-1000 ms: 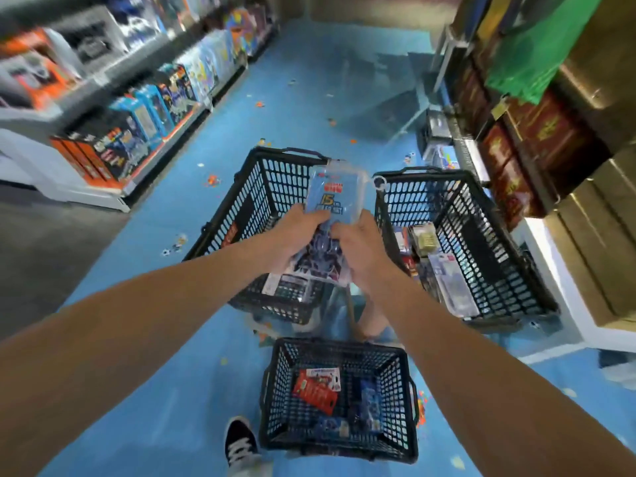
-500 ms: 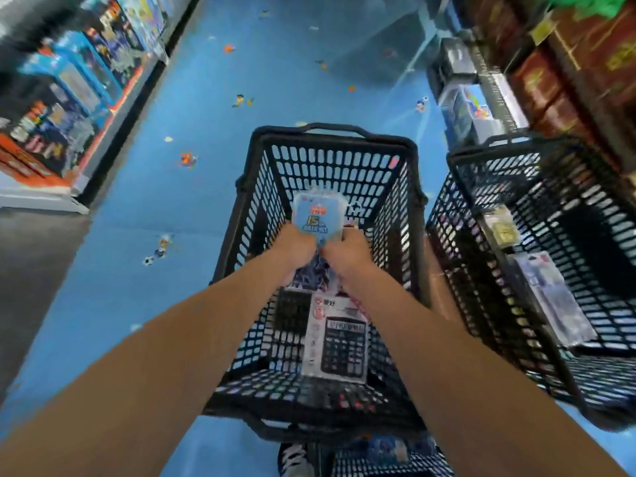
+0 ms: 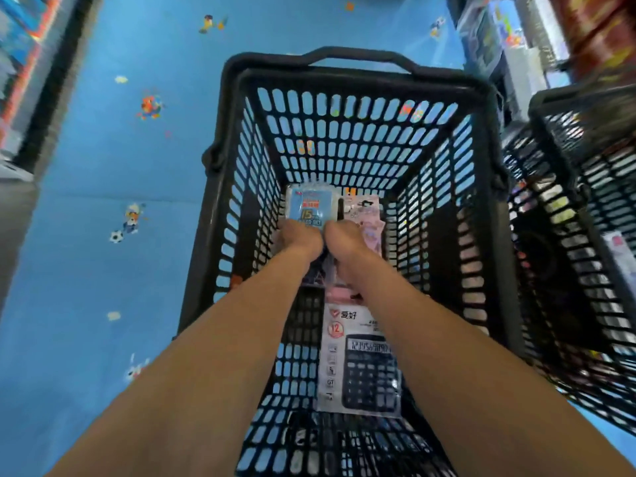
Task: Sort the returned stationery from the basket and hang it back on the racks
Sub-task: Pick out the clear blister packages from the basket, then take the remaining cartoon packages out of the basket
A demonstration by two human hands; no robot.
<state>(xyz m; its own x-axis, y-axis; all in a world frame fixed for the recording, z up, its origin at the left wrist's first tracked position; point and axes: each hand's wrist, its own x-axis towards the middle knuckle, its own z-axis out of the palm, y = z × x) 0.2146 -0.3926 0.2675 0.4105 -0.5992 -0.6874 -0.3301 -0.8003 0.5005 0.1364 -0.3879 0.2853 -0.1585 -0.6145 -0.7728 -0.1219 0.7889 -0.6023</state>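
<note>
- While both forearms reach down into the black basket (image 3: 358,68), the left grip (image 3: 303,235) and the right grip (image 3: 347,242) sit side by side deep inside it, knuckles almost touching.
- Each grip is curled round the lower part of a blue packet (image 3: 311,210), the left on its left edge and the right on its right edge.
- That packet is inside the basket near the far wall. Its top end, printed with a large "15", stands clear above the fingers. Its lower end is hidden, so I cannot tell whether it touches the basket bottom.
- A pink carded pack (image 3: 370,215) lies just to the right of the blue packet, partly hidden by the right grip.
- A calculator pack (image 3: 361,359) lies flat on the basket bottom on the near side. It shows between the two forearms, and the right forearm covers its right edge.
- A second black basket (image 3: 568,235) stands just beside the first on the right, its contents too blurred to name.
- Both baskets rest on a blue floor (image 3: 103,270) printed with small cartoon figures and footballs.
- A shelf edge (image 3: 20,80) runs along the far left, blurred, and boxed goods (image 3: 499,39) show at the top right.
</note>
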